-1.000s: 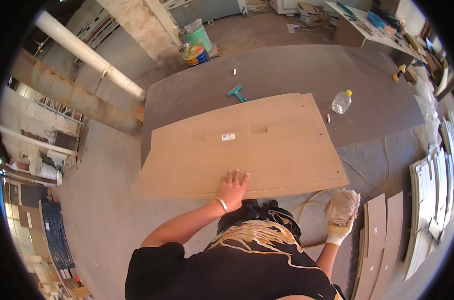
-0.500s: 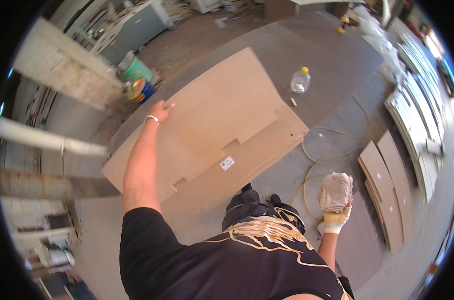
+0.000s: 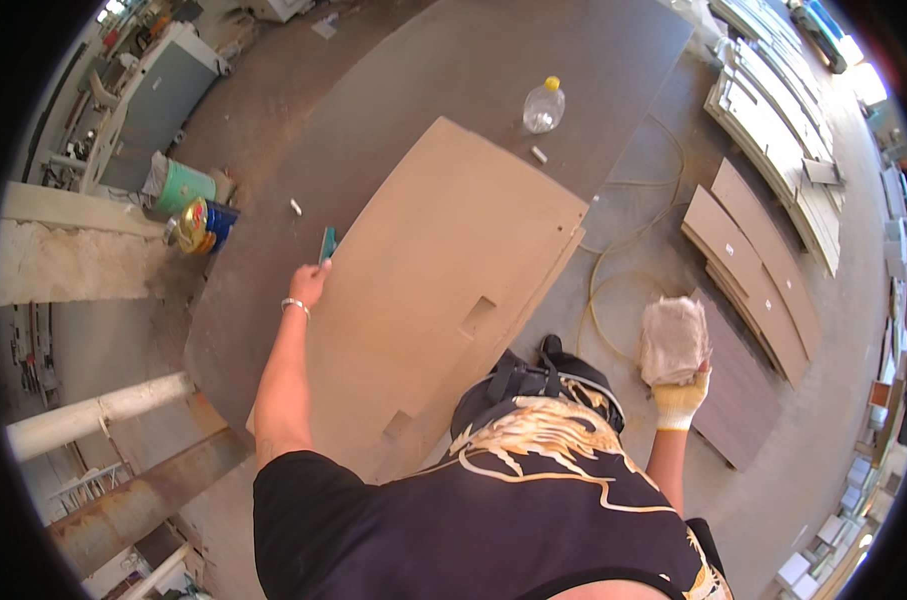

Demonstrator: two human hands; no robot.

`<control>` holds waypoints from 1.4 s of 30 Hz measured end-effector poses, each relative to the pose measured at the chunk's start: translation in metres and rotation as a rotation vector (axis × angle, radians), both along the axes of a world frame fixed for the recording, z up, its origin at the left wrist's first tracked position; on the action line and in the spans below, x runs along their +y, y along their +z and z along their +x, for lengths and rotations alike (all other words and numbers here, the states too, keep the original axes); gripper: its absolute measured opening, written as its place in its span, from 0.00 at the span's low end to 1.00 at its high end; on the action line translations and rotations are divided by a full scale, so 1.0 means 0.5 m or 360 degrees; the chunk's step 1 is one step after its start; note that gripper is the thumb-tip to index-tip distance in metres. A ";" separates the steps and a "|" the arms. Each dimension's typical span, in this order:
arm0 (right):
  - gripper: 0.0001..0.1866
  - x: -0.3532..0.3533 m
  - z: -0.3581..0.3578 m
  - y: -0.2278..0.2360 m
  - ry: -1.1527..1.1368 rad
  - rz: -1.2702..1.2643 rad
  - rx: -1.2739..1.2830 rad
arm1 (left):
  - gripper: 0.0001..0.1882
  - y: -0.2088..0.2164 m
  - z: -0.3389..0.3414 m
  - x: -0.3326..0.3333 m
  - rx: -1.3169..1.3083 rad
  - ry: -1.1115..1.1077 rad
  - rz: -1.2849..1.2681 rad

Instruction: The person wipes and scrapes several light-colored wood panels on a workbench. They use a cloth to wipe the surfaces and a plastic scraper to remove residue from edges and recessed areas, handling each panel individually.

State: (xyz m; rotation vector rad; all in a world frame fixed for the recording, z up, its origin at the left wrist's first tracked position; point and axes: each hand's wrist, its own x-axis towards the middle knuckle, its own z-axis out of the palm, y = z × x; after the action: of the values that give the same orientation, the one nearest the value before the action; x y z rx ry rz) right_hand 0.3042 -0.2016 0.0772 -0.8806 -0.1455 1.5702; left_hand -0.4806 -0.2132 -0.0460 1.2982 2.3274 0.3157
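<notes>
Well, the big, flat, tan board (image 3: pixel 428 265) is on the wide, dark brown table (image 3: pixel 398 115). I think it is best to hold the board flat and steady so it does not tip. The bare left hand (image 3: pixel 310 286) is at its left edge, by a small teal tool (image 3: pixel 327 243); I can't tell what its fingers pinch. The gloved right hand (image 3: pixel 682 396) grips a thick, pale cloth pad (image 3: pixel 673 340).
</notes>
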 end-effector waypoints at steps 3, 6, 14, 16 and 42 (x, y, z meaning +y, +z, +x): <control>0.47 0.053 -0.023 0.028 0.0165 0.0232 0.0222 | 0.30 -0.013 0.039 0.005 -0.0463 0.0185 0.0279; 0.54 0.108 -0.044 0.094 0.0365 0.0463 0.0124 | 0.35 -0.021 0.105 0.013 -0.0109 0.0209 -0.0060; 0.76 0.240 -0.023 0.245 0.0288 0.1027 -0.0204 | 0.42 0.046 0.206 0.003 -0.0001 0.0267 -0.0494; 0.77 0.279 -0.022 0.226 0.0280 0.1132 -0.0149 | 0.41 0.065 0.226 -0.003 0.0002 0.0294 -0.0591; 0.32 0.721 -0.425 -0.166 0.1935 -0.0366 -0.0244 | 0.43 0.015 1.122 -0.061 0.0248 0.1251 -0.0186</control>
State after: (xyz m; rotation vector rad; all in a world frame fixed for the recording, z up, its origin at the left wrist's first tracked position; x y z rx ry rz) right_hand 0.0917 0.1591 -0.0057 -1.1764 -0.7237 2.6687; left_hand 0.0802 -0.2436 -0.0383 0.3079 2.8518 0.3156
